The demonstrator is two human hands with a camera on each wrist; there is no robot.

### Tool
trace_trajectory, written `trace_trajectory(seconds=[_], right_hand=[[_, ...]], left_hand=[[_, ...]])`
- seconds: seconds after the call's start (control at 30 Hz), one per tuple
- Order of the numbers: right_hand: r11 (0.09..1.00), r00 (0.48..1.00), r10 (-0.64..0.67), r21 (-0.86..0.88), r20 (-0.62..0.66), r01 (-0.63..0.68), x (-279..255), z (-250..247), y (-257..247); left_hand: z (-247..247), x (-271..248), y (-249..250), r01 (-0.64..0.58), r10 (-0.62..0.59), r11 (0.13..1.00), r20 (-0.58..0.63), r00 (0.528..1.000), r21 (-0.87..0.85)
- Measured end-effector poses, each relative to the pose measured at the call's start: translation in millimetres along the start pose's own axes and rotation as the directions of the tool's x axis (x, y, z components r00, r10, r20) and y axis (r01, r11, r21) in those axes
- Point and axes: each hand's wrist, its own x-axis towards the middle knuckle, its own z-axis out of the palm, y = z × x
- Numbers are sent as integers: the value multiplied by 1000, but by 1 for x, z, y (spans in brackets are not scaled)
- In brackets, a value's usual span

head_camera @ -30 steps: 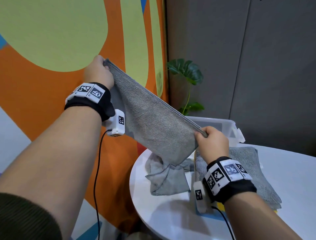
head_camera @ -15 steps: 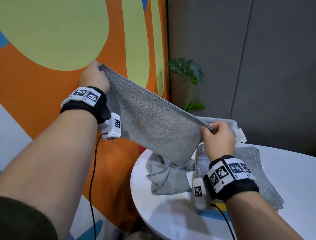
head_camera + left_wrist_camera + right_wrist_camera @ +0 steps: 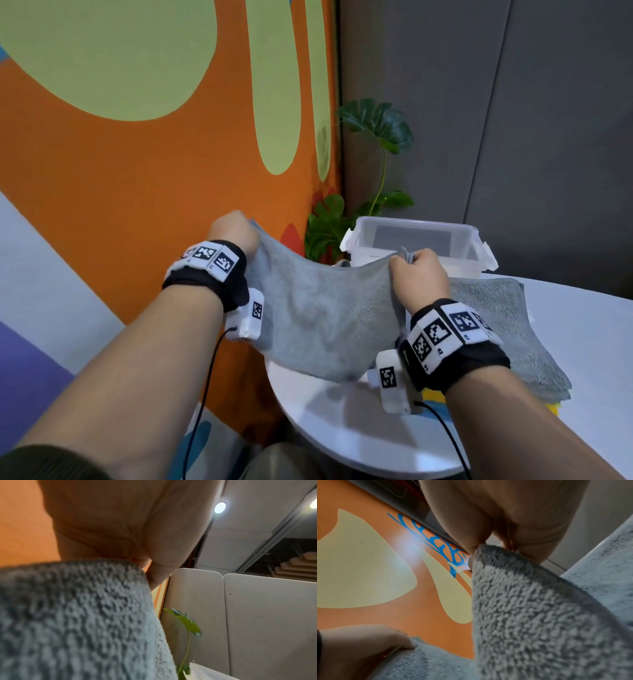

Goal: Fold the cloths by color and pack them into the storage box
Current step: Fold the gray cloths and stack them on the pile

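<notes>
A grey cloth hangs between my two hands above the left side of the round white table. My left hand pinches its left top corner, and my right hand pinches its right top corner. The cloth fills the lower left of the left wrist view, and the cloth runs down from my fingers in the right wrist view. A clear plastic storage box stands open just behind my right hand. A folded grey cloth lies flat on the table to the right.
A leafy potted plant stands behind the box in the corner. An orange and green wall runs along the left. Yellow and blue cloth edges peek out under the folded grey cloth. The table's front edge is close to my body.
Both hands have come down with the cloth, the left one much further, so its top edge is now nearly level. The view has tilted down and the box is fully in sight.
</notes>
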Motion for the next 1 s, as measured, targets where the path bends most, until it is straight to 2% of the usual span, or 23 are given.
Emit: trace_trajectory(seconds=[0.13,0.23,0.33,0.43,0.5,0.67,0.87,1.0], right_hand=[[1000,997,27,-2,69,-27,0,10,1],[997,991,13,68,136,-23,-2,19,-1],[991,985,-5,131,174,-18,-7,24,-5],[986,983,-25,167,184,-6,-12,26,-9],[990,986,-65,132,153,45,-13,26,-10],[992,983,-104,93,154,90,-17,26,-13],[967,951,-252,1,177,255,-20,17,-19],[960,932,-266,-16,244,278,-24,16,-20]], left_hand=[[18,-18,12,-71,73,997,59,996,-33],[23,-35,31,-94,141,961,167,976,-262],[23,-50,49,-93,231,893,272,934,-440],[22,-60,63,-154,350,861,345,871,-485],[22,-63,69,-198,405,847,357,842,-494],[20,-65,75,-243,429,836,311,848,-491],[17,-67,75,-189,404,800,278,872,-569],[14,-66,75,-139,404,771,309,861,-622]])
